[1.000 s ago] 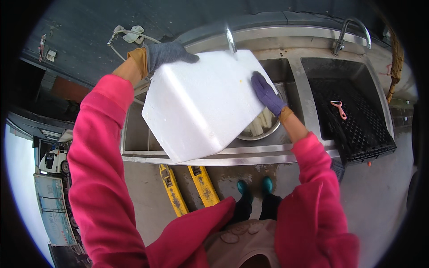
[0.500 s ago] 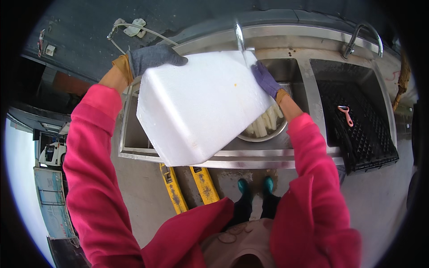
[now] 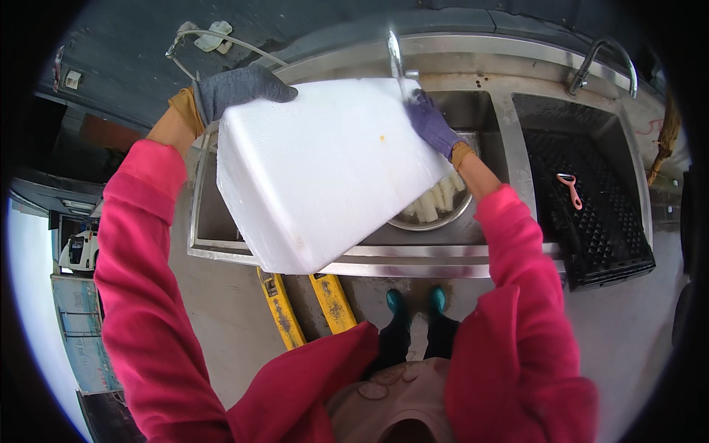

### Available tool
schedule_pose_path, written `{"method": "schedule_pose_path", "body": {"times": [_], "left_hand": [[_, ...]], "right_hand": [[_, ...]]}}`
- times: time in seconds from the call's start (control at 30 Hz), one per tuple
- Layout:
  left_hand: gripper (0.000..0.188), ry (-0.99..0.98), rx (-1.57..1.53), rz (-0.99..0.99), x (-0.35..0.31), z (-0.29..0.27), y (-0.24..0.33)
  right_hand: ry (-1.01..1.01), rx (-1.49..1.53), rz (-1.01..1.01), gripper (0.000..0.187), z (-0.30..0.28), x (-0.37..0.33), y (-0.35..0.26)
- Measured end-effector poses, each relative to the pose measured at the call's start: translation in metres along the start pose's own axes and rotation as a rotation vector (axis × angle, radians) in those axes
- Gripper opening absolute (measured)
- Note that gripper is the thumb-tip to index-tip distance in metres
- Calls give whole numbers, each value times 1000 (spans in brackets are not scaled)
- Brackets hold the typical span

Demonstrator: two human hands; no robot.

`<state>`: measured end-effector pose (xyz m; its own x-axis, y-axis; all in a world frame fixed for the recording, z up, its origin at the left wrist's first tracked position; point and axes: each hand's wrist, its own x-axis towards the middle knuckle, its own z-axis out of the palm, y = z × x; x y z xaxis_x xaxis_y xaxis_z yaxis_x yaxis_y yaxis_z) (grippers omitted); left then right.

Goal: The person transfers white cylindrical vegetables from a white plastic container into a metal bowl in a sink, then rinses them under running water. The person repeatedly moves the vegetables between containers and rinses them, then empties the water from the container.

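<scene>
A big white foam box (image 3: 317, 177) is tilted over the metal sink (image 3: 436, 268), its smooth outer side facing up. My left hand (image 3: 247, 92), in a grey glove, is closed over its far left corner. With the purple-gloved right hand (image 3: 434, 127) I grip its far right edge, close under the faucet (image 3: 394, 60). Partly hidden beneath the box, a round metal bowl (image 3: 436, 226) stands in the sink basin. Several pale, peeled stick-shaped pieces (image 3: 437, 201) lie in the bowl. The inside of the box is out of sight.
In the right basin a black plastic crate (image 3: 609, 255) rests slantwise over the front rim, with a pink peeler (image 3: 572, 190) on it. A second faucet (image 3: 604, 46) curves behind that basin. Yellow forks (image 3: 332, 301) lie on the floor left of my boots (image 3: 397, 301).
Both hands and the foam box have shifted slightly left. The right hand sits a little higher on the box edge, nearer the faucet.
</scene>
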<state>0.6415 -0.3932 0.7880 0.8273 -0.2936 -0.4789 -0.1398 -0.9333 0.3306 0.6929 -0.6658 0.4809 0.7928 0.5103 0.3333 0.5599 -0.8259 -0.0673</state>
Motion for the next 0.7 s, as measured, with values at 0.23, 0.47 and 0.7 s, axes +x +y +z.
{"method": "schedule_pose_path", "body": {"times": [0.23, 0.47, 0.7], "left_hand": [[36, 27, 8, 14, 11, -3, 0], [50, 47, 177, 144, 3, -12, -13], [65, 87, 162, 97, 6, -13, 5]], "right_hand": [[258, 651, -404, 64, -67, -52, -82], [-226, 627, 394, 71, -6, -65, 23], [211, 482, 125, 75, -41, -8, 49]]}}
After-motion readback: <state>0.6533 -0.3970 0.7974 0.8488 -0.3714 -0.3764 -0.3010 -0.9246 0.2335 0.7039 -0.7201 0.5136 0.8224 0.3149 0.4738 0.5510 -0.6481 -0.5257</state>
